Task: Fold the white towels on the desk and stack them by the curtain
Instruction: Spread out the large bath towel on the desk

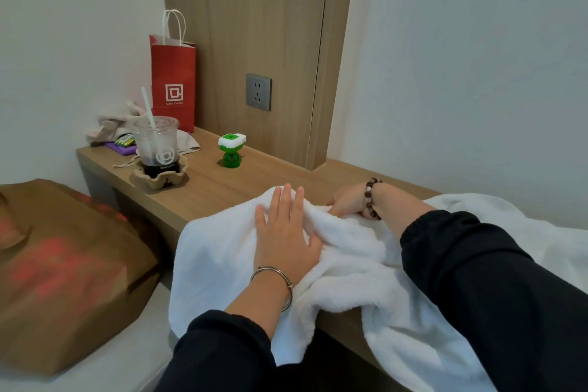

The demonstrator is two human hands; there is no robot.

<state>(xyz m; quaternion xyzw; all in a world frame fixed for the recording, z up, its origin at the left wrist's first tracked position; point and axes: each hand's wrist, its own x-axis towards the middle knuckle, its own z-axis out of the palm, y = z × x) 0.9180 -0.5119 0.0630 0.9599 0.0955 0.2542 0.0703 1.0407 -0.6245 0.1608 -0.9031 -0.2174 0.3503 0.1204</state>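
Note:
A white towel point(222, 264) lies rumpled on the wooden desk point(206, 188) and hangs over its front edge. My left hand point(284, 229) presses flat on the towel's middle, fingers straight and spread. My right hand point(348, 200), with a bead bracelet at the wrist, grips a fold of the towel at its far edge; its fingertips are hidden in the cloth. More white towel point(509, 226) lies bunched to the right, partly behind my right sleeve.
On the desk's left stand an iced drink cup point(156, 143) in a cardboard holder, a red paper bag point(173, 83), a green plug-in device point(231, 149) and some clutter. A brown paper bag point(63, 264) lies lower left. A wall socket point(258, 92) sits behind.

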